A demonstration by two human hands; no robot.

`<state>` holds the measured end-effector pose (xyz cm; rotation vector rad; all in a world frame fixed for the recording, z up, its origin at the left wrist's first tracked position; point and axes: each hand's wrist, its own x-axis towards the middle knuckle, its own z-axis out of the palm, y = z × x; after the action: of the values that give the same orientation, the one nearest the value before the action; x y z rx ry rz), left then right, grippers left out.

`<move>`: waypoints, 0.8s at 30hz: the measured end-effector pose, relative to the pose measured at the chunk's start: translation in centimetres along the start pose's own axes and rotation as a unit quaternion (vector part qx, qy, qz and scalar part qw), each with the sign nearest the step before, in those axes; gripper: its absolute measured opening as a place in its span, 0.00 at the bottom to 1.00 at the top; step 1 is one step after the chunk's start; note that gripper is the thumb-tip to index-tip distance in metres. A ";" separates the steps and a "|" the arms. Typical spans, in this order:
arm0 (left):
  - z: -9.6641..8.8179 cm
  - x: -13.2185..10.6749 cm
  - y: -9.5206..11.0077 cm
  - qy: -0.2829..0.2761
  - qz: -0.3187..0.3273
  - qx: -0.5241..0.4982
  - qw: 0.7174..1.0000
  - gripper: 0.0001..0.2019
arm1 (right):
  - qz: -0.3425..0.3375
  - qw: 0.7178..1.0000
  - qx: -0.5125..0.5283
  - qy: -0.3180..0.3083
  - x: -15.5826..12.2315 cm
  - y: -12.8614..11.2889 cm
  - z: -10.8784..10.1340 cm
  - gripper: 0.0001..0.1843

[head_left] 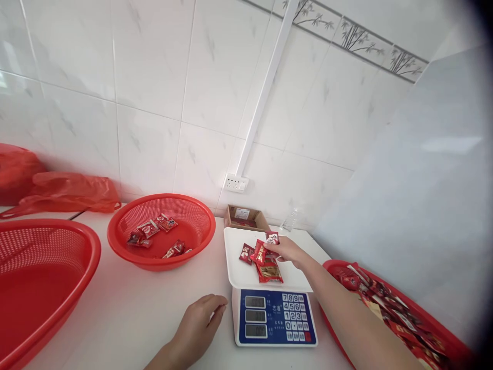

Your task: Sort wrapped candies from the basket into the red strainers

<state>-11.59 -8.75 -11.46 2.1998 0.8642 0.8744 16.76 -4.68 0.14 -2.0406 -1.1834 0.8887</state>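
Note:
My right hand (pixel 287 250) reaches over the white pan (pixel 239 272) of a blue-faced electronic scale (pixel 275 317), its fingers pinched on red snack packets (pixel 265 254) that lie on the pan. More red packets (pixel 269 271) rest just below the hand. My left hand (pixel 200 321) lies flat on the white table (pixel 127 308) beside the scale, fingers loosely together and holding nothing.
A round red basket (pixel 162 257) with several red packets stands behind the left hand. A large red basket (pixel 38 288) sits at far left. Another red basket (pixel 389 313) full of packets is at right. A small cardboard box (pixel 244 217) and red plastic bags (pixel 57 192) lie against the tiled wall.

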 end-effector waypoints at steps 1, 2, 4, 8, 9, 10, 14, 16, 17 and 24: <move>0.0 0.0 0.0 0.001 0.001 0.001 1.000 0.11 | -0.004 1.000 -0.021 0.006 -0.1 0.0 0.0 0.13; 0.0 0.0 0.0 0.003 0.002 0.001 1.000 0.11 | -0.009 0.999 -0.041 0.018 -0.1 0.1 -0.1 0.13; 0.0 0.0 0.0 0.005 0.004 -0.001 1.000 0.11 | -0.018 0.995 -0.084 0.052 -0.2 0.3 -0.3 0.12; 0.0 0.1 0.0 0.010 0.007 -0.006 1.000 0.11 | -0.038 0.981 -0.168 0.094 -0.5 0.5 -1.0 0.11; 0.0 0.1 0.0 0.012 0.008 -0.007 1.000 0.12 | -0.039 0.980 -0.173 0.091 -0.7 0.5 -1.2 0.11; 0.0 0.1 0.1 0.013 0.009 -0.008 1.000 0.12 | -0.037 0.982 -0.169 0.078 -0.9 0.4 -1.4 0.12; 0.1 0.2 0.1 0.004 0.012 -0.004 1.000 0.11 | -0.080 0.986 -0.139 0.033 -1.9 0.1 -1.3 0.14; 0.1 0.2 0.0 0.002 0.014 -0.002 1.000 0.11 | -0.148 0.976 -0.160 0.020 -2.2 -0.1 -0.6 0.11; 0.2 0.1 0.0 0.002 0.016 -0.002 1.000 0.11 | -0.179 0.967 -0.180 0.005 -2.3 -0.2 -0.2 0.10; 0.1 0.0 0.0 0.004 0.009 -0.005 1.000 0.11 | -0.208 0.930 -0.304 0.012 -2.2 -0.3 3.0 0.04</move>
<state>-11.54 -8.82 -11.50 2.2005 0.8437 0.8944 13.38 -6.02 -0.84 -2.0989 -1.9645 0.3023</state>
